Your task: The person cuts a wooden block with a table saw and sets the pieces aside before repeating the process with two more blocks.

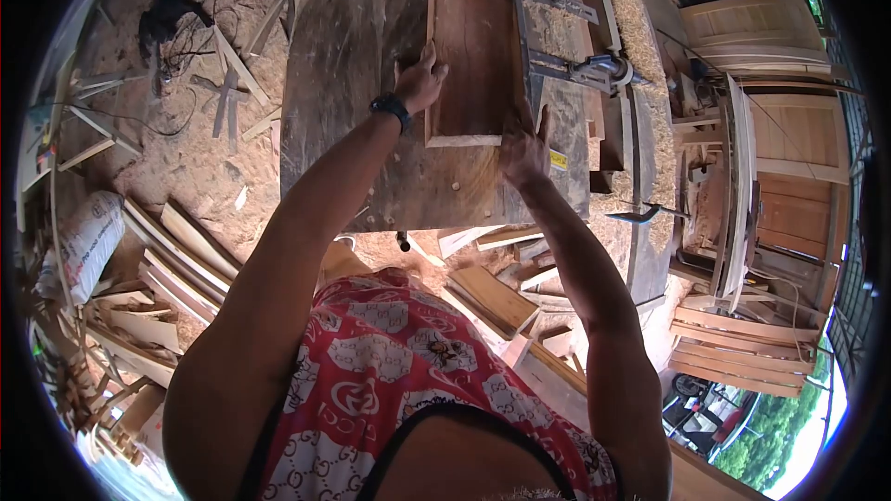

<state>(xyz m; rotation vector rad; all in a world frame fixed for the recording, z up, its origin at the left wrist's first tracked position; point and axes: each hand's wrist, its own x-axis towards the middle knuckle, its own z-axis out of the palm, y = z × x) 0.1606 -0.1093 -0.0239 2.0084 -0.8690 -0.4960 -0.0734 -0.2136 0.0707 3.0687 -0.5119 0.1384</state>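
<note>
I record one grey workbench (pixel 343 83) carrying one flat, rectangular, reddish-brown plank (pixel 473 56). The left hand (pixel 419 79), wearing one wristwatch (pixel 391 109), clasps the plank's left edge. The right hand (pixel 524 150) presses its near right corner with fingers extended, beside one metal fence (pixel 538 46).

- Near corner of reddish-brown rectangular wooden board (pixel 473 56): covered by right hand (pixel 524 148); left edge partly under left hand (pixel 419 79).
- Print on small yellow label (pixel 558 160): too small to read.
</note>
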